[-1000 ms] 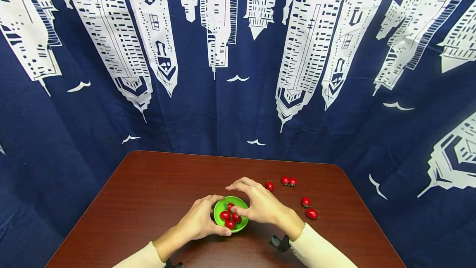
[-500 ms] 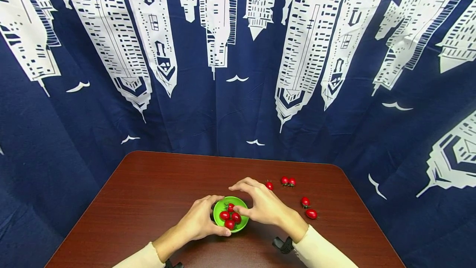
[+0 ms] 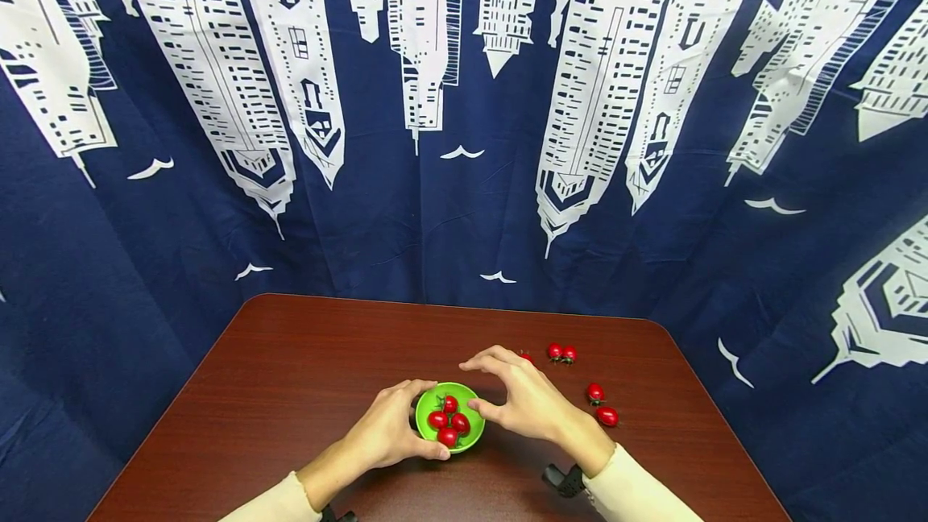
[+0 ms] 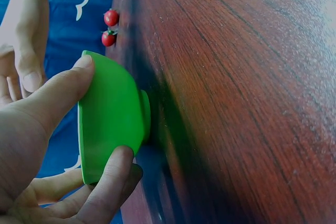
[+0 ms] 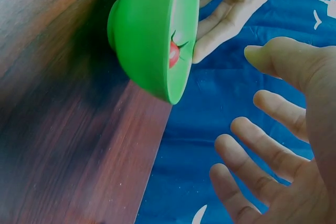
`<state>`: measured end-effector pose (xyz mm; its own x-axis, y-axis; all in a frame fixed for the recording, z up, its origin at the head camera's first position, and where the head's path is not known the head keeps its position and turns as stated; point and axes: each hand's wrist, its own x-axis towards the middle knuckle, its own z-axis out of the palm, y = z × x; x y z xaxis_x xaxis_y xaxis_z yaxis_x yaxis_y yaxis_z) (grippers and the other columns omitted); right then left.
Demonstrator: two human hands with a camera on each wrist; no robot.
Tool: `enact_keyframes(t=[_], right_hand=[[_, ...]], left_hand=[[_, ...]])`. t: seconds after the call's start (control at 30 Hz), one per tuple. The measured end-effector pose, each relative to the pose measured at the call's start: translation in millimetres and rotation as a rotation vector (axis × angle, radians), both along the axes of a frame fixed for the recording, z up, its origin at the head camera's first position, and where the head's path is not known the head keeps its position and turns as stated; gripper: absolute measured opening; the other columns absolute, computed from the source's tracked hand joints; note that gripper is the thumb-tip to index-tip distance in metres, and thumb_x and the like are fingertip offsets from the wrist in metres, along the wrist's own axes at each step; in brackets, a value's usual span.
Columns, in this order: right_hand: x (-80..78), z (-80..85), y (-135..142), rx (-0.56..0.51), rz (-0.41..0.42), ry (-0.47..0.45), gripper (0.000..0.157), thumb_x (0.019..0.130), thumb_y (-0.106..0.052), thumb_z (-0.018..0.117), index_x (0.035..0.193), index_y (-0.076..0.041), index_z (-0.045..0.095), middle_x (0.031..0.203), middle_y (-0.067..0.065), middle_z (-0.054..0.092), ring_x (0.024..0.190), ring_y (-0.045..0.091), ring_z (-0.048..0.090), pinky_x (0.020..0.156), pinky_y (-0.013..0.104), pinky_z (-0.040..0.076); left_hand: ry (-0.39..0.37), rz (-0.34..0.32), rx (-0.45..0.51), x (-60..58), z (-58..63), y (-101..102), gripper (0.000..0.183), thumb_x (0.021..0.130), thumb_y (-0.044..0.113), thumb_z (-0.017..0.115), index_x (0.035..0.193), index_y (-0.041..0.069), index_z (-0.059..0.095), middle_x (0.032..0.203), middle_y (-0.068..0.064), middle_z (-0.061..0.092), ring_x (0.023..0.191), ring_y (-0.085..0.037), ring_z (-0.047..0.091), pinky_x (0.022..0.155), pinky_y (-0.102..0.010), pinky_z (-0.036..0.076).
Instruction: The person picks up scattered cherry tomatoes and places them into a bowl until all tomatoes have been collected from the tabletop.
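Observation:
A small green bowl [image 3: 424,412] with several red cherry tomatoes [image 3: 460,424] inside is near the front middle of the table. My left hand [image 3: 391,427] grips it from the left, thumb on the near rim and fingers round the far side. In the left wrist view the bowl [image 4: 109,114] shows its plain outer wall, its foot close to the tabletop. My right hand [image 3: 528,398] hovers just right of the bowl, fingers spread and loosely bent, holding nothing. The right wrist view shows a gap between that hand [image 5: 273,140] and the bowl [image 5: 144,30].
Several more cherry tomatoes lie to the right: a pair [image 3: 555,352] towards the back, two [image 3: 606,416] closer in, and one [image 3: 526,358] partly hidden behind my right hand. The brown wooden table [image 3: 319,345] ends at a blue curtain [image 3: 435,216] printed with white buildings.
My right hand has drifted right, from over the bowl's edge to beside it, covering more of one loose tomato. The left hand and the bowl stay put.

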<state>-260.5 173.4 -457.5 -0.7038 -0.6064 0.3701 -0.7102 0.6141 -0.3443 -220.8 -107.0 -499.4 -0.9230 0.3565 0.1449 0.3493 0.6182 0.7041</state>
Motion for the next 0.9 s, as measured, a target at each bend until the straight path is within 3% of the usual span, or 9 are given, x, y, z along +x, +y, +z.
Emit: enact_keyframes(t=[0.3,0.57,0.77,0.9], right_hand=[[0.8,-0.3,15,-0.037,-0.02,-0.024,0.051,0.098,-0.025,0.095,0.145,-0.031,0.077,0.142,-0.012,0.076,0.127,0.024,0.081,0.109,0.049,0.067],[3.8,0.1,33,-0.035,-0.073,-0.032,0.052,0.098,-0.027,0.096,0.145,-0.032,0.077,0.142,-0.015,0.075,0.126,0.017,0.078,0.108,0.046,0.067],[3.6,-1.3,47,-0.039,-0.102,-0.006,0.052,0.096,-0.027,0.097,0.144,-0.03,0.078,0.142,-0.014,0.076,0.122,0.017,0.079,0.107,0.046,0.066],[3.4,-5.0,58,-0.045,-0.122,0.017,0.051,0.096,-0.026,0.098,0.143,-0.03,0.078,0.14,-0.012,0.077,0.12,0.019,0.08,0.106,0.049,0.065]], left_hand=[[-0.011,-0.011,0.019,-0.2,0.5,0,0.098,0.073,0.037,0.114,0.154,0.005,0.069,0.141,-0.012,0.078,0.108,-0.023,0.078,0.09,-0.035,0.066],[-0.008,-0.012,0.042,0.1,1.1,-2,0.097,0.072,0.036,0.114,0.153,0.006,0.07,0.137,-0.011,0.079,0.104,-0.022,0.077,0.088,-0.033,0.064],[0.077,-0.037,0.055,-4.6,-9.6,-4,0.096,0.075,0.047,0.112,0.15,0.006,0.071,0.132,-0.009,0.08,0.099,-0.016,0.073,0.084,-0.03,0.062],[0.066,-0.026,0.046,-4.2,-8.9,-3,0.096,0.073,0.044,0.113,0.151,0.006,0.071,0.134,-0.009,0.08,0.101,-0.016,0.073,0.086,-0.03,0.061]])
